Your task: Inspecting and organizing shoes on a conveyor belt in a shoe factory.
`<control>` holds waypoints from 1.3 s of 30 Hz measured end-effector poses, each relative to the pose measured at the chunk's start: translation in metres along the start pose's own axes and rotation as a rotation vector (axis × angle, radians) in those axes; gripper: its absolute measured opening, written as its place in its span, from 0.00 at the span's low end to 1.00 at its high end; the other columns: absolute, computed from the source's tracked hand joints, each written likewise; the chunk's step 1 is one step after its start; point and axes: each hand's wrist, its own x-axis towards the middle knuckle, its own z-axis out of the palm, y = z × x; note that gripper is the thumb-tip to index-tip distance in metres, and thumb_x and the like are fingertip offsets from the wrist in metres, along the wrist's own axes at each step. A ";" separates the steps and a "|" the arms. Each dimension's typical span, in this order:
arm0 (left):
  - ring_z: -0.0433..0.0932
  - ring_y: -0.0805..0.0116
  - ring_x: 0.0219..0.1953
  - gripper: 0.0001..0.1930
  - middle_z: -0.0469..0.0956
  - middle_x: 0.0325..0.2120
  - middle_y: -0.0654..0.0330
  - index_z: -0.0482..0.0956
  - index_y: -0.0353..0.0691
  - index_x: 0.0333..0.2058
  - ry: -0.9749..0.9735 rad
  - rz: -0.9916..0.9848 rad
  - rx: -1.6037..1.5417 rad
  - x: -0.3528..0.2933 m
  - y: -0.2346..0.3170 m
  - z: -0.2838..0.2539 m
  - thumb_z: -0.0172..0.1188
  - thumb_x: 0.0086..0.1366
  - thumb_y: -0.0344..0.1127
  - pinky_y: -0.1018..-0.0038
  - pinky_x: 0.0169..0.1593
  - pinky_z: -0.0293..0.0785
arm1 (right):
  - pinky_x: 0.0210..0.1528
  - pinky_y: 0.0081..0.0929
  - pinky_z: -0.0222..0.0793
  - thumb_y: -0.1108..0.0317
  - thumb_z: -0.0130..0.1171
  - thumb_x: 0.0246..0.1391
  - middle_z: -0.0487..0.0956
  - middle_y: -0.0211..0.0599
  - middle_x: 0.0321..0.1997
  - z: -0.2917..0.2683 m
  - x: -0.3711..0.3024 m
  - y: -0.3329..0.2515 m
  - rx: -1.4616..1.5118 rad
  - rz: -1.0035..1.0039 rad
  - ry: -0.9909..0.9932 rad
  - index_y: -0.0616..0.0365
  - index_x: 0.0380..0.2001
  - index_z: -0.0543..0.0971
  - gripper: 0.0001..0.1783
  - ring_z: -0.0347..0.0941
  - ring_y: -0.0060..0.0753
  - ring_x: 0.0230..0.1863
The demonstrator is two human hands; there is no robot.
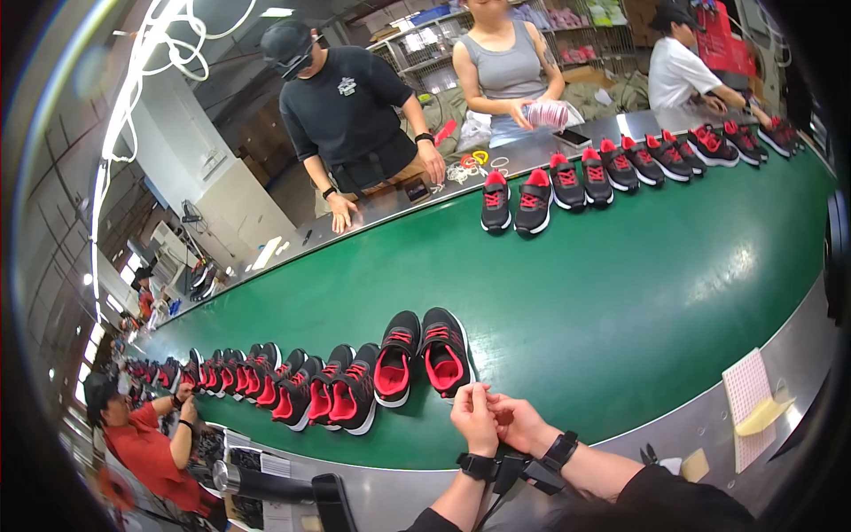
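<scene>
Both my hands meet at the near edge of the green conveyor belt [567, 293]. My left hand [476, 418] is closed in a pinch, its fingertips close to the heel of a black sneaker [441, 334] with red laces and a red lining. Against it, my right hand [521, 426] is also closed, its fingers drawn together. Whatever lies between the fingers is too small or hidden to make out. Just left of that sneaker stands a matching sneaker [399, 339]. Both have their toes pointing away from me.
More sneakers [353, 390] line the near left belt edge; another row [567, 182] stands along the far right edge. Opposite are several co-workers, one in a black shirt [350, 111]. A dark cylinder [270, 485] lies near left, a perforated pale sheet [749, 399] near right.
</scene>
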 end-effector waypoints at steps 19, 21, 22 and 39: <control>0.66 0.52 0.49 0.23 0.75 0.35 0.48 0.82 0.54 0.31 -0.002 0.500 1.635 0.048 0.046 -0.045 0.63 0.43 0.63 0.55 0.54 0.50 | 0.23 0.22 0.63 0.71 0.52 0.50 0.72 0.29 0.23 -0.024 0.004 -0.008 0.066 0.130 -0.019 0.54 0.31 0.70 0.04 0.68 0.25 0.24; 0.68 0.53 0.47 0.26 0.76 0.33 0.50 0.82 0.54 0.31 -0.007 0.504 1.758 0.053 0.050 -0.042 0.61 0.42 0.66 0.56 0.52 0.53 | 0.23 0.22 0.63 0.71 0.52 0.51 0.72 0.29 0.23 -0.026 0.004 -0.008 0.077 0.143 -0.037 0.54 0.31 0.71 0.03 0.68 0.25 0.24; 0.70 0.52 0.47 0.29 0.76 0.36 0.49 0.81 0.54 0.33 -0.061 0.428 1.803 0.060 0.053 -0.041 0.59 0.41 0.70 0.54 0.53 0.53 | 0.23 0.21 0.63 0.70 0.52 0.51 0.72 0.28 0.22 -0.024 0.003 -0.009 0.061 0.143 -0.033 0.54 0.30 0.71 0.02 0.68 0.24 0.24; 0.75 0.61 0.37 0.24 0.76 0.29 0.56 0.78 0.42 0.26 -0.008 0.472 1.814 0.028 0.061 -0.059 0.64 0.41 0.58 0.60 0.46 0.60 | 0.22 0.21 0.65 0.70 0.52 0.50 0.72 0.29 0.22 -0.034 0.003 -0.018 0.041 0.172 0.006 0.54 0.30 0.71 0.02 0.69 0.24 0.23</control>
